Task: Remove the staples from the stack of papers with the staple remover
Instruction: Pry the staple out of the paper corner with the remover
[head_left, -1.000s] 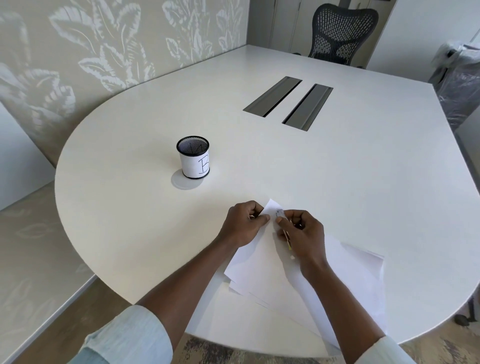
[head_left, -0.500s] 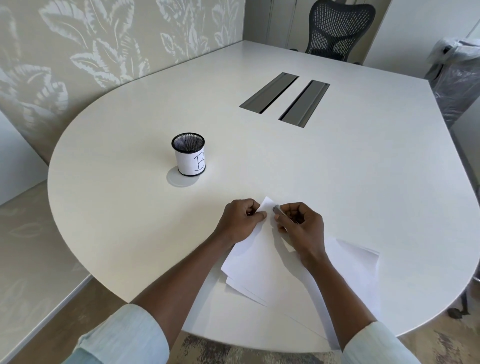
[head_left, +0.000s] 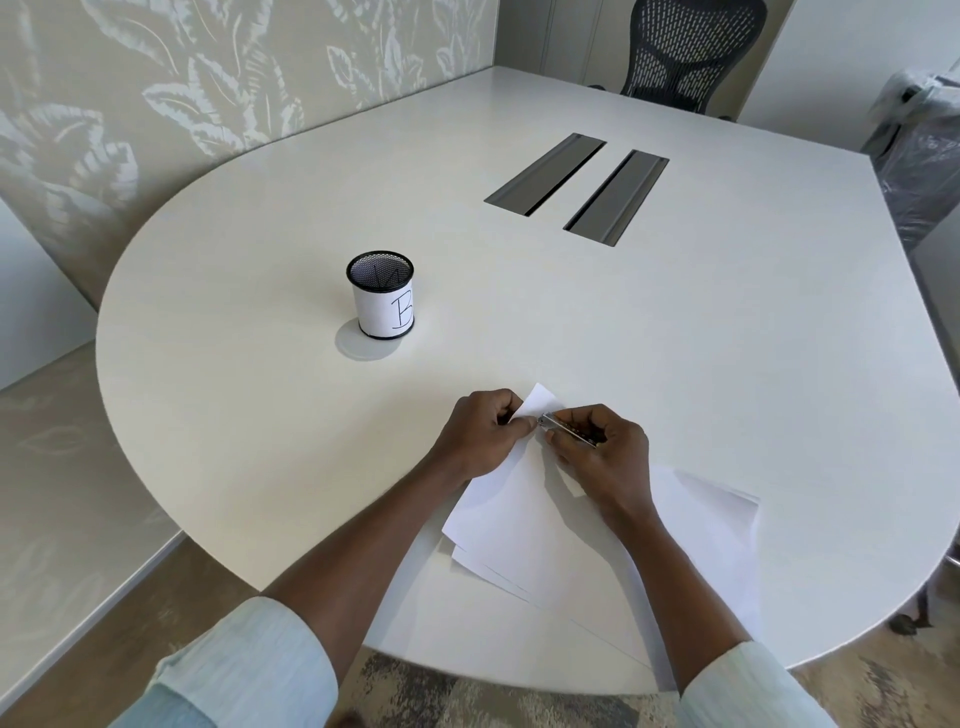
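A stack of white papers (head_left: 524, 525) lies on the near part of the white table (head_left: 675, 338), partly over its front edge. My left hand (head_left: 485, 434) pinches the far corner of the stack. My right hand (head_left: 605, 457) holds a thin metal staple remover (head_left: 566, 427) whose tip meets that corner beside my left fingers. No staple is visible at this size.
A black mesh pen cup (head_left: 382, 301) with a white label marked "B" stands to the left, beyond my hands. Two grey cable slots (head_left: 576, 184) sit mid-table. A black mesh chair (head_left: 691, 52) is at the far side, a plastic-wrapped object (head_left: 919, 140) at right.
The staple remover in my right hand has tilted flatter and its tip has moved left to the pinched corner. My left hand stays on the corner.
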